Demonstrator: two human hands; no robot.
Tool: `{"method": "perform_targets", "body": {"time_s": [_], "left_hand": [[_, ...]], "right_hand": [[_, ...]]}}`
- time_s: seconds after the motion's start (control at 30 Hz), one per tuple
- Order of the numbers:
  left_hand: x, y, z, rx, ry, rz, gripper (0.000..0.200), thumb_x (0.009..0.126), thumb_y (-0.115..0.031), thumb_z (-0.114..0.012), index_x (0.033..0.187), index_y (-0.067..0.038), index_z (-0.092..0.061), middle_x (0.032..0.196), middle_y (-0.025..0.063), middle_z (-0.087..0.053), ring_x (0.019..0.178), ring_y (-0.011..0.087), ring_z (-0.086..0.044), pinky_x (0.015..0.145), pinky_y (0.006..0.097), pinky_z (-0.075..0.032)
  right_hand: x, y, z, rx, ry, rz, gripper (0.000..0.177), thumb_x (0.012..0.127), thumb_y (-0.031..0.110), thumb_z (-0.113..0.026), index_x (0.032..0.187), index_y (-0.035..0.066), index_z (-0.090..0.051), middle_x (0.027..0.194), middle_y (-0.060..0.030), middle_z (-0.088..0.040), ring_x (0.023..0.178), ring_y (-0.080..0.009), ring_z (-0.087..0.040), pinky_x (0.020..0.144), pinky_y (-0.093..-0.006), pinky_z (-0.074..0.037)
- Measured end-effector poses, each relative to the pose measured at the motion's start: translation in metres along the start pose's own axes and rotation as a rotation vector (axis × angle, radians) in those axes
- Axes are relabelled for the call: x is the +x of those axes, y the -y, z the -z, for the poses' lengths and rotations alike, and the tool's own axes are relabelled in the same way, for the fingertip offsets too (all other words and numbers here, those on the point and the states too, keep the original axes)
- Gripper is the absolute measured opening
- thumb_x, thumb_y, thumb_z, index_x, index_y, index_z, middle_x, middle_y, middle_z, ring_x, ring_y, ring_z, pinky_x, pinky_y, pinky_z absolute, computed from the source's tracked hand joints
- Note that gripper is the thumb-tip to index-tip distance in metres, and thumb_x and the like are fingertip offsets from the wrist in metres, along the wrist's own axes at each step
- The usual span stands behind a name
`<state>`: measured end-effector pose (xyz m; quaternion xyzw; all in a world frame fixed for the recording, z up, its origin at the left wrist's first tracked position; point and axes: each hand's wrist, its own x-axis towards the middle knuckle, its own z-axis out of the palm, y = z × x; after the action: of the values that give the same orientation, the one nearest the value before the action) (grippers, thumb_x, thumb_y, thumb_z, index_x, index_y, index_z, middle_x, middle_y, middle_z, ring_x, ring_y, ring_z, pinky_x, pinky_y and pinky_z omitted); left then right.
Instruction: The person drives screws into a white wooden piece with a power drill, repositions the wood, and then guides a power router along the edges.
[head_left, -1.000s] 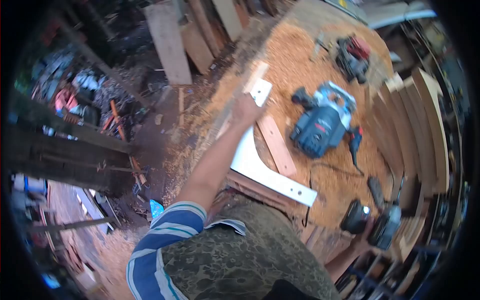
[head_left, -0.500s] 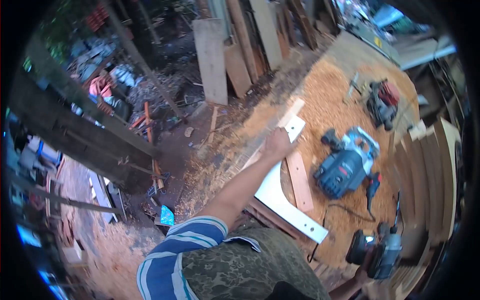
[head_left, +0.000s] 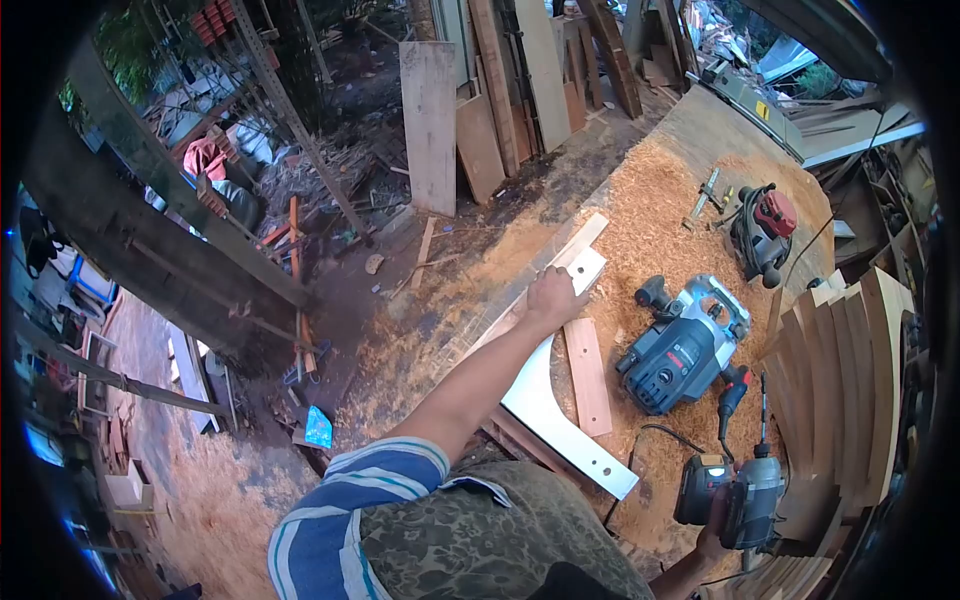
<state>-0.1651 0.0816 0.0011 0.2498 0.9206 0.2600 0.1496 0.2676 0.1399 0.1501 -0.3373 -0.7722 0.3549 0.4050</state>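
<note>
From where I stand, the bench shows bare grey wood toward its far end, and the rest is thick with orange-brown shavings. Along its left side lies a white curved piece with holes near its ends, a pale wood strip poking out past its far tip. Just beside it is a reddish slat, also holed. A big blue-grey router sits in the shavings; beyond it are a red-topped power tool and, next to that, a slim metal fitting.
</note>
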Motion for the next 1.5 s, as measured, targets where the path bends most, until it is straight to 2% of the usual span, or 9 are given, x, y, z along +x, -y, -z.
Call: {"method": "perform_targets", "body": {"time_s": [0.17,0.37,0.5,0.63,1.1,1.2,1.3,1.33,1.5], "left_hand": [[-0.001,0.022,-0.006,-0.057,0.020,-0.050,0.072,0.080,-0.046,-0.077,0.127,0.006,-0.058,0.128,0.0248,-0.059,0.122,0.0380,-0.057,0.106,0.0434,-0.047],[-0.110,0.083,0.050,0.095,-0.046,-0.660,0.084,0.076,-0.045,-0.081,0.140,0.002,-0.051,0.148,0.0216,-0.046,0.143,0.0407,-0.037,0.119,0.0526,-0.030],[-0.157,0.074,0.059,0.204,0.353,-1.059,0.076,0.072,-0.034,-0.082,0.136,-0.003,-0.054,0.147,0.0166,-0.050,0.141,0.0386,-0.041,0.115,0.0526,-0.035],[-0.143,0.075,0.023,0.332,0.124,-1.361,0.047,0.077,-0.020,-0.069,0.119,-0.002,-0.062,0.126,0.0127,-0.061,0.128,0.0299,-0.052,0.104,0.0474,-0.041],[-0.130,0.063,0.021,0.227,0.392,-1.228,0.050,0.064,-0.044,-0.076,0.094,-0.008,-0.060,0.087,0.0100,-0.060,0.092,0.0324,-0.059,0.082,0.0470,-0.044],[-0.131,0.068,0.028,-0.199,0.262,-0.970,0.087,0.065,-0.044,-0.080,0.135,-0.001,-0.053,0.136,0.0224,-0.055,0.129,0.0416,-0.049,0.111,0.0524,-0.036],[-0.138,0.032,0.041,0.034,0.282,-1.029,0.077,0.069,-0.042,-0.080,0.132,-0.004,-0.058,0.136,0.0175,-0.058,0.130,0.0403,-0.048,0.110,0.0524,-0.036],[-0.144,0.022,0.034,0.060,0.334,-1.068,0.078,0.070,-0.045,-0.079,0.133,-0.003,-0.058,0.135,0.0179,-0.058,0.129,0.0395,-0.049,0.110,0.0510,-0.037],[-0.182,-0.020,-0.025,0.114,0.588,-1.161,0.072,0.072,-0.033,-0.083,0.131,-0.002,-0.057,0.128,0.0179,-0.059,0.122,0.0375,-0.054,0.104,0.0481,-0.043]], "right_hand": [[-0.013,-0.032,0.016,0.134,0.078,0.024,0.041,0.096,0.011,-0.065,0.135,-0.001,-0.059,0.133,-0.0129,-0.064,0.104,-0.0209,-0.063,0.089,-0.0369,-0.052],[-0.042,-0.118,0.053,-0.106,-0.018,-0.270,0.040,0.096,0.010,-0.065,0.134,-0.001,-0.059,0.132,-0.0125,-0.064,0.104,-0.0210,-0.063,0.089,-0.0368,-0.052],[-0.009,-0.012,0.010,-0.120,-0.157,0.015,0.041,0.095,0.009,-0.064,0.134,-0.001,-0.058,0.128,-0.0122,-0.066,0.102,-0.0207,-0.063,0.087,-0.0366,-0.053],[0.015,-0.012,-0.005,-0.130,-0.085,0.098,0.041,0.094,0.008,-0.065,0.134,-0.002,-0.058,0.128,-0.0129,-0.065,0.100,-0.0204,-0.063,0.086,-0.0366,-0.053],[0.048,-0.041,-0.006,-0.021,0.060,0.091,0.044,0.093,0.007,-0.065,0.134,-0.004,-0.056,0.126,-0.0152,-0.065,0.094,-0.0197,-0.062,0.083,-0.0365,-0.053],[0.022,-0.053,0.015,0.096,0.027,-0.122,0.044,0.092,0.007,-0.065,0.134,-0.004,-0.055,0.125,-0.0157,-0.065,0.092,-0.0195,-0.062,0.082,-0.0364,-0.054],[0.003,-0.049,0.027,0.812,-0.117,-0.413,0.045,0.092,0.007,-0.065,0.134,-0.005,-0.055,0.125,-0.0162,-0.065,0.091,-0.0193,-0.062,0.081,-0.0364,-0.054],[0.008,-0.014,0.016,0.082,-0.012,-0.190,0.046,0.089,0.006,-0.066,0.132,-0.007,-0.054,0.123,-0.0196,-0.065,0.085,-0.0171,-0.060,0.076,-0.0362,-0.053],[0.001,-0.013,0.034,0.297,-0.151,-0.007,0.052,0.085,0.003,-0.068,0.133,-0.007,-0.052,0.122,-0.0269,-0.064,0.076,-0.0198,-0.064,0.073,-0.0343,-0.054]]}}
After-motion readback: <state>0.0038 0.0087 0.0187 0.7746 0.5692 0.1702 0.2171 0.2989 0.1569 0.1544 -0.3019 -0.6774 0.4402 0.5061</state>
